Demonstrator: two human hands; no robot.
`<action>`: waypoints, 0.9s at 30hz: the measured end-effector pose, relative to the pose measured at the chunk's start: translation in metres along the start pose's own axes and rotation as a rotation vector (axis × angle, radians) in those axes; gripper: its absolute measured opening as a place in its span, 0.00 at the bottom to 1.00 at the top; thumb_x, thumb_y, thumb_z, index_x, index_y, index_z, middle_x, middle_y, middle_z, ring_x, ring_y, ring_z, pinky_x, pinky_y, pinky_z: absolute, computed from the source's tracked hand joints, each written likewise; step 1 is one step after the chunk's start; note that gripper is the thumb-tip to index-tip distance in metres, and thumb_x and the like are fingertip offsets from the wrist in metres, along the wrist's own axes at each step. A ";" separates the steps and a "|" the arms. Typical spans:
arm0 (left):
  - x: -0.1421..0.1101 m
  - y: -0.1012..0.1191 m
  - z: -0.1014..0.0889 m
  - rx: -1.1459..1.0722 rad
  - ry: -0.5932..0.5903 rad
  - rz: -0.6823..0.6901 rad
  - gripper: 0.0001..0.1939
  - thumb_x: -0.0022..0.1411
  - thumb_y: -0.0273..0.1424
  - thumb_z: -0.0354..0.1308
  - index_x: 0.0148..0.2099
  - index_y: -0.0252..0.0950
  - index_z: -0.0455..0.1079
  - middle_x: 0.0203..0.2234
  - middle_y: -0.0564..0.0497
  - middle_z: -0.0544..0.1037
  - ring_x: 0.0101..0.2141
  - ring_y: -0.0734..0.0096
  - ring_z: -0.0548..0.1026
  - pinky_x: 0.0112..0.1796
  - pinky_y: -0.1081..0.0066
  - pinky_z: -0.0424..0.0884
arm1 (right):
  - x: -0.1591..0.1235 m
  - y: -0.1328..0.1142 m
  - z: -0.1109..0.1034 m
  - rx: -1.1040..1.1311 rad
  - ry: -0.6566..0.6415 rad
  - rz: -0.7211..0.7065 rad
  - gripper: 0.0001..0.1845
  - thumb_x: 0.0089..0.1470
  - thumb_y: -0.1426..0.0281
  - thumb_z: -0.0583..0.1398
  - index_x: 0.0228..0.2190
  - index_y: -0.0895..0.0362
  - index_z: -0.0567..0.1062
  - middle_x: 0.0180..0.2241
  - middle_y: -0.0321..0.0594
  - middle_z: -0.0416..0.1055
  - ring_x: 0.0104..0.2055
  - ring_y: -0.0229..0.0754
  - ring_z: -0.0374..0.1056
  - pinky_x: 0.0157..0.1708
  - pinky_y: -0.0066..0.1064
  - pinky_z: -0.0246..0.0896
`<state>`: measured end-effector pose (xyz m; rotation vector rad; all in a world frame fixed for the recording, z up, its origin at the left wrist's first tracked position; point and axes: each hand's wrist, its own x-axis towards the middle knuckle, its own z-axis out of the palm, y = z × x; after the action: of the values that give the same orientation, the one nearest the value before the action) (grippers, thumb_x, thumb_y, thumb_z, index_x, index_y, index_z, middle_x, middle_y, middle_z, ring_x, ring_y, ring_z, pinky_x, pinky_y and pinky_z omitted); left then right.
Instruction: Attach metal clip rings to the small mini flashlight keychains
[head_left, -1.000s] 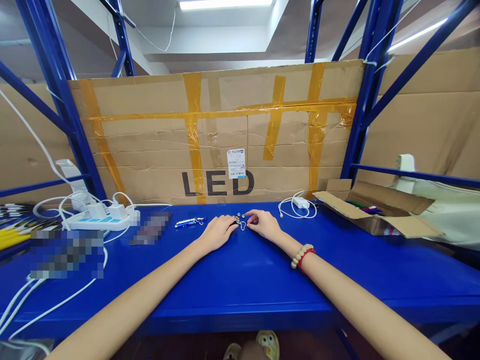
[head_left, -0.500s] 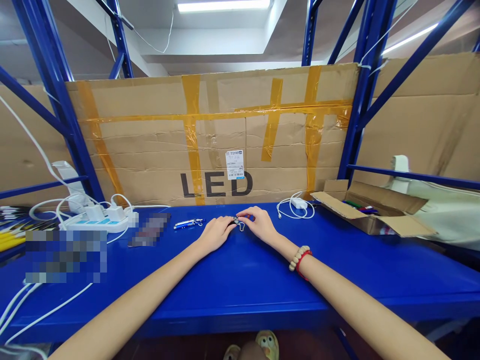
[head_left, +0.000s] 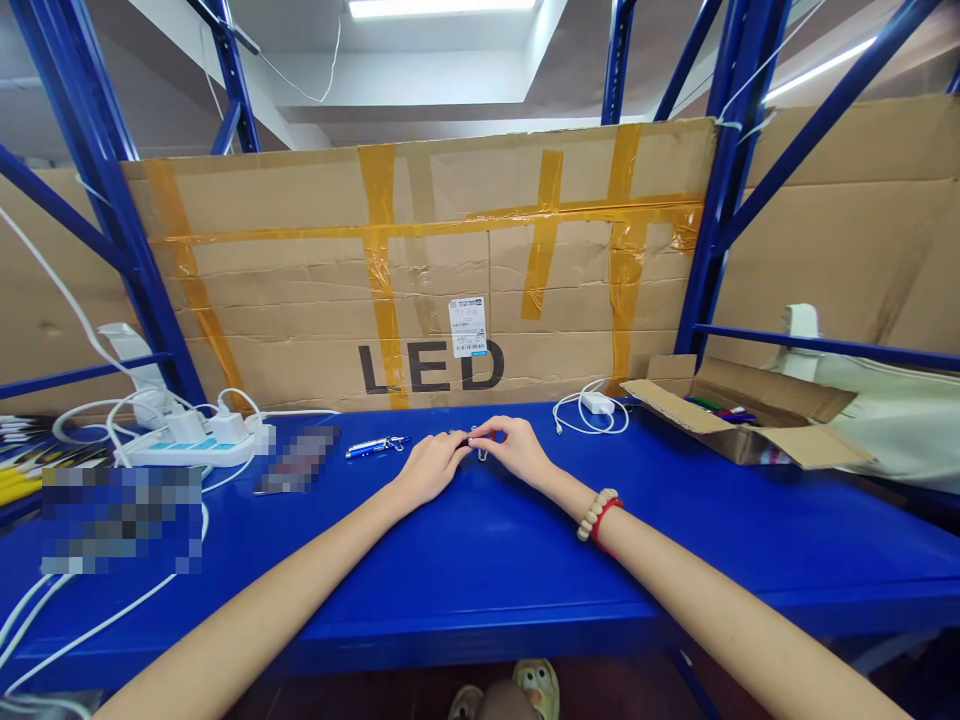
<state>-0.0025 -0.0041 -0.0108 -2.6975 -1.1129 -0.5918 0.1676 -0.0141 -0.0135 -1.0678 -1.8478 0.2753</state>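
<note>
Both of my hands meet near the back of the blue table (head_left: 480, 570). My right hand (head_left: 514, 448) pinches a small silver metal clip (head_left: 480, 448) between thumb and fingertips, lifted slightly off the surface. My left hand (head_left: 430, 465) lies palm down beside it, fingers together, fingertips touching the small metal parts. What lies under the left fingers is hidden. A small blue keychain flashlight (head_left: 375, 446) lies on the table just left of my left hand.
A taped cardboard sheet marked LED (head_left: 431, 280) stands behind the table. At left sit a white power strip (head_left: 191, 447) with plugs and trailing cables. A white charger with cable (head_left: 596, 408) and an open cardboard box (head_left: 742, 420) holding pens lie at right.
My right hand has closed into a pinch on the clip and raised it a little. The loose silver pieces seen earlier between my hands are now covered by fingers.
</note>
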 end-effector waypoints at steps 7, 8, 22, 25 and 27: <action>0.000 -0.001 0.000 -0.020 0.001 0.019 0.07 0.68 0.30 0.43 0.43 0.35 0.61 0.34 0.51 0.71 0.35 0.67 0.68 0.35 0.70 0.61 | 0.000 0.005 0.001 0.014 -0.009 0.001 0.07 0.44 0.66 0.62 0.27 0.57 0.76 0.30 0.36 0.71 0.31 0.35 0.64 0.32 0.26 0.56; 0.000 -0.001 0.000 -0.027 -0.001 0.023 0.07 0.68 0.30 0.43 0.42 0.36 0.61 0.34 0.52 0.71 0.35 0.67 0.68 0.35 0.70 0.61 | 0.000 0.005 0.001 0.010 -0.015 -0.012 0.07 0.44 0.66 0.62 0.27 0.57 0.76 0.30 0.37 0.71 0.31 0.35 0.64 0.32 0.25 0.56; 0.000 -0.001 -0.002 -0.098 -0.016 0.016 0.04 0.66 0.28 0.46 0.42 0.36 0.61 0.36 0.52 0.70 0.36 0.67 0.68 0.35 0.71 0.62 | -0.004 -0.005 -0.005 -0.201 -0.117 -0.138 0.08 0.51 0.65 0.57 0.29 0.56 0.75 0.36 0.35 0.67 0.29 0.29 0.62 0.29 0.23 0.54; 0.000 -0.003 -0.001 -0.114 -0.025 -0.002 0.03 0.66 0.27 0.46 0.42 0.35 0.60 0.34 0.52 0.70 0.35 0.67 0.68 0.35 0.71 0.62 | -0.004 -0.005 -0.005 -0.206 -0.130 -0.147 0.10 0.52 0.64 0.56 0.30 0.55 0.75 0.37 0.36 0.67 0.32 0.30 0.63 0.30 0.23 0.54; 0.000 -0.004 -0.001 -0.122 -0.031 -0.003 0.03 0.66 0.27 0.46 0.42 0.36 0.59 0.34 0.52 0.70 0.35 0.67 0.68 0.35 0.71 0.62 | -0.004 -0.003 -0.004 -0.176 -0.133 -0.141 0.10 0.52 0.64 0.56 0.31 0.54 0.75 0.38 0.36 0.67 0.31 0.30 0.63 0.30 0.23 0.55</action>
<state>-0.0055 -0.0018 -0.0103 -2.8172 -1.1237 -0.6405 0.1696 -0.0199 -0.0125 -1.0519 -2.0872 0.1039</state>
